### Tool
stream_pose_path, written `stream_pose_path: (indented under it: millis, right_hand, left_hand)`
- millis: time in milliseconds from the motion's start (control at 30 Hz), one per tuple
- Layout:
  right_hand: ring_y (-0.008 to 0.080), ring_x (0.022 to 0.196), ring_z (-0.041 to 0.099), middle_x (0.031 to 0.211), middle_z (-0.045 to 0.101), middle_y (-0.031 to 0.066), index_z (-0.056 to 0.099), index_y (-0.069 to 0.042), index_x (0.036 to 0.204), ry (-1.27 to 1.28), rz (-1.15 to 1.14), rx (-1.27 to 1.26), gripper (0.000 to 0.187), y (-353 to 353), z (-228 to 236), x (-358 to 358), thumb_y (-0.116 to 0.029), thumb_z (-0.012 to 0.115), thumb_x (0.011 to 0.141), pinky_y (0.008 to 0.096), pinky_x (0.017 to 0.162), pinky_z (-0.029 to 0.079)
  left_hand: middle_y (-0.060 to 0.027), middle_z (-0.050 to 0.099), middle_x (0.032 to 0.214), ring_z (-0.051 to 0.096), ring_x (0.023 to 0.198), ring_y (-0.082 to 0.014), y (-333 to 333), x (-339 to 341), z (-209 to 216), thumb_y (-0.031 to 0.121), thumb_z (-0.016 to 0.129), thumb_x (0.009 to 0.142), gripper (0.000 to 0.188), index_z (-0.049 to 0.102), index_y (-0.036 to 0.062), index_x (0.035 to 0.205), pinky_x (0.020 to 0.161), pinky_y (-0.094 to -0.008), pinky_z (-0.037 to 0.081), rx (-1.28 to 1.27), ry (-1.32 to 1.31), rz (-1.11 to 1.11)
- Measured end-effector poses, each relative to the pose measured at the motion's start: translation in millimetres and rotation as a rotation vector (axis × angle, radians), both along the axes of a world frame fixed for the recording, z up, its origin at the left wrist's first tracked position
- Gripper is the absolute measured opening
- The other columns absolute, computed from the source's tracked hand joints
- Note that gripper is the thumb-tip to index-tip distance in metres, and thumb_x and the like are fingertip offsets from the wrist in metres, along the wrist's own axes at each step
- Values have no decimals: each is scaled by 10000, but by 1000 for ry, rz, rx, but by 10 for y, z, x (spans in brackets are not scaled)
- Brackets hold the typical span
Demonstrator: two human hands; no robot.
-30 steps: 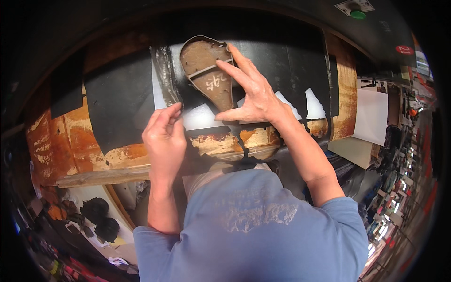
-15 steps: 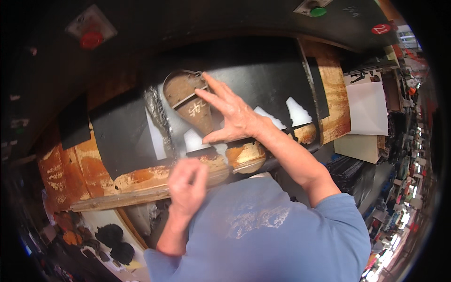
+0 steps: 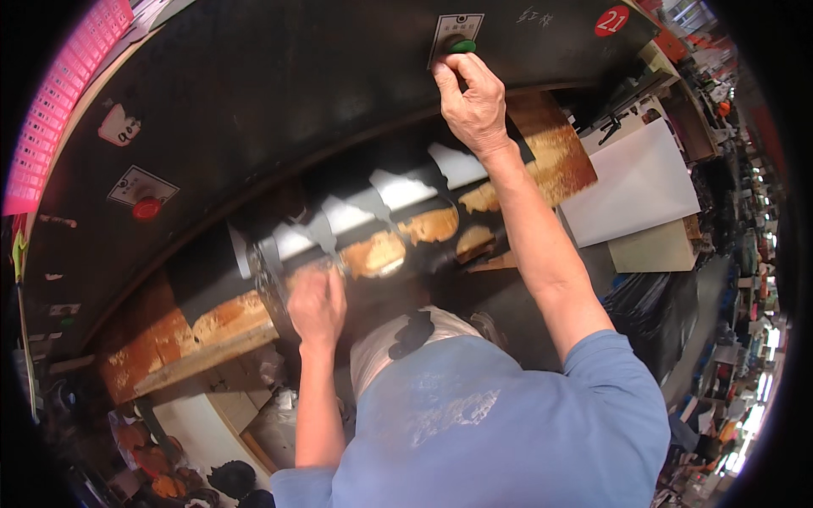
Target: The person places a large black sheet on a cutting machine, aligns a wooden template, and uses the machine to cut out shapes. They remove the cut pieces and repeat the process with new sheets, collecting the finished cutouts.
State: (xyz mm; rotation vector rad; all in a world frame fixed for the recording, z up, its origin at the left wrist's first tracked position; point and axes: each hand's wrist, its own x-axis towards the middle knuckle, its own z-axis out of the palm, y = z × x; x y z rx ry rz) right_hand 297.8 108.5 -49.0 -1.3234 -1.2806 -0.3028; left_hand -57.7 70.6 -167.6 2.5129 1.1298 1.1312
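My right hand (image 3: 476, 100) reaches up to a dark panel (image 3: 296, 110). Its fingers are curled against a green push button (image 3: 461, 45) on a pale plate. Low at the work surface, my left hand (image 3: 316, 306) is blurred, with its fingers curled in. Whatever it holds, if anything, is hidden. Just beyond it lies a black sheet (image 3: 203, 278) with cut-out openings along its near edge. White patches (image 3: 405, 190) show in these openings. Under the sheet is a worn wooden board (image 3: 542, 165). The cutting die seen earlier is out of sight.
A red push button (image 3: 146, 207) sits on the panel's left part. At far left is a pink plastic basket (image 3: 72, 106). White sheeting (image 3: 631, 186) and black plastic (image 3: 648, 309) lie to the right. The overhanging panel covers the surface's far side.
My right hand has left the metal cutting die and moved up to the green button. The view has shifted, and the panel now covers more of the sheet. My left hand stays near the board's edge.
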Motion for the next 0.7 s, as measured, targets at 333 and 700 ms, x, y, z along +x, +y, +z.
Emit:
stream_pose_path:
  millis: [333,700]
  right_hand:
    - [288,702,707,797,697,113,715,-38,899,62,80,-365,84,-526,-1154,-461,-103,736,948,378,637,553]
    - [132,584,549,761,623,59,736,-25,934,128,102,-356,44,-504,-1171,-443,-57,760,953,291,574,456]
  left_hand:
    - [-139,598,728,607,698,-346,735,231,235,127,797,952,326,585,24,727,646,-462,491,21,0,54]
    - [-141,605,737,599,748,-357,681,231,245,157,834,889,343,597,17,685,695,-476,502,-26,38,102]
